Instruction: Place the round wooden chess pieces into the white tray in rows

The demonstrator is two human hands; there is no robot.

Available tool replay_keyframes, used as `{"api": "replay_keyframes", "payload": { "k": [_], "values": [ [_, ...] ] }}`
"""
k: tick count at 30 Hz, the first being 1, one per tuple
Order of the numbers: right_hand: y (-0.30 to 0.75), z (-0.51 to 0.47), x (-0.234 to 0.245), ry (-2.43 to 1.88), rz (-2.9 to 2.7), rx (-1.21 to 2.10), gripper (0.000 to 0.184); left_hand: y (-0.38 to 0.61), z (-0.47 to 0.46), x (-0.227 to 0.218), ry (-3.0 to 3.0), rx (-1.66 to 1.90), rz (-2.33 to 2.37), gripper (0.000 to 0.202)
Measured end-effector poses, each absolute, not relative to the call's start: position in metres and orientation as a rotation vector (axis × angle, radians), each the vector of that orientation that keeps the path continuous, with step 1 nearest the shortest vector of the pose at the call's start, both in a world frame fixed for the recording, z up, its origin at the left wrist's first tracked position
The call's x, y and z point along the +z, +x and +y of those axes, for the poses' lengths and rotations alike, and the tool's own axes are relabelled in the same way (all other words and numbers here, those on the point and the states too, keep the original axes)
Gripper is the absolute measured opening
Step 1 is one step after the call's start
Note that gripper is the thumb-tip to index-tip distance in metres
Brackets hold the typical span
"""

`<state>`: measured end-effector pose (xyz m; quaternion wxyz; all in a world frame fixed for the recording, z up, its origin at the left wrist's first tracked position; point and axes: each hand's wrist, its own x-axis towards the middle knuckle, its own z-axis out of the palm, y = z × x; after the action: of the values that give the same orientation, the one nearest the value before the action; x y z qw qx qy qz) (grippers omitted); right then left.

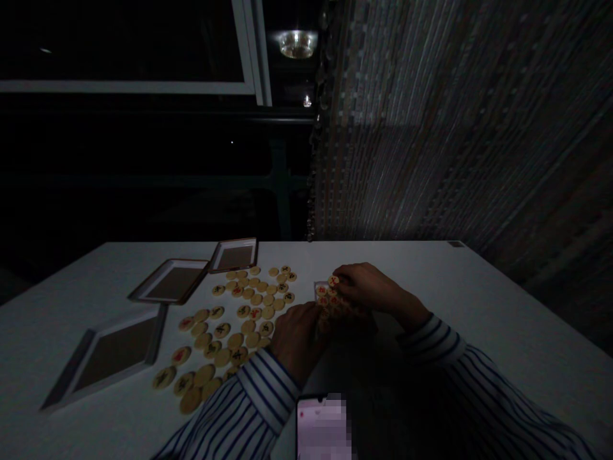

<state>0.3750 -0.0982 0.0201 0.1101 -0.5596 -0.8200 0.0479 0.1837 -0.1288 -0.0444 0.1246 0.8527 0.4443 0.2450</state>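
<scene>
A small box (pixel 315 289) holds rows of round xiangqi pieces (pixel 334 300) with red characters. My right hand (pixel 371 286) is closed over its far side, pinching a xiangqi piece (pixel 333 280) with a red mark between thumb and fingers. My left hand (pixel 299 335) is curled against the near left side of the box; its fingertips are partly hidden and dark. To its left, many loose xiangqi pieces (pixel 256 299) lie spread on the table, some with black or red characters, others blank side up.
Three shallow trays or lids lie at the left: a near one (pixel 117 348), a middle one (pixel 175 281) and a far one (pixel 234 254). A lit phone (pixel 322 428) is at the white table's (pixel 517 332) near side. A bead curtain (pixel 407 128) hangs behind.
</scene>
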Motion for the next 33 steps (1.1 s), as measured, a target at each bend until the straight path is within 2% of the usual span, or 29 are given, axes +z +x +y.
{"api": "replay_keyframes", "payload": {
  "k": [11, 33],
  "values": [
    [0.385, -0.098, 0.017, -1.755, -2.443, 0.068, 0.027, 0.183, -0.128, -0.046, 2.525, 0.6, 1.335, 0.029],
    [0.384, -0.097, 0.01, -1.948, -2.548, -0.131, 0.028, 0.182, -0.128, -0.047, 2.517, 0.61, 1.36, 0.03]
  ]
}}
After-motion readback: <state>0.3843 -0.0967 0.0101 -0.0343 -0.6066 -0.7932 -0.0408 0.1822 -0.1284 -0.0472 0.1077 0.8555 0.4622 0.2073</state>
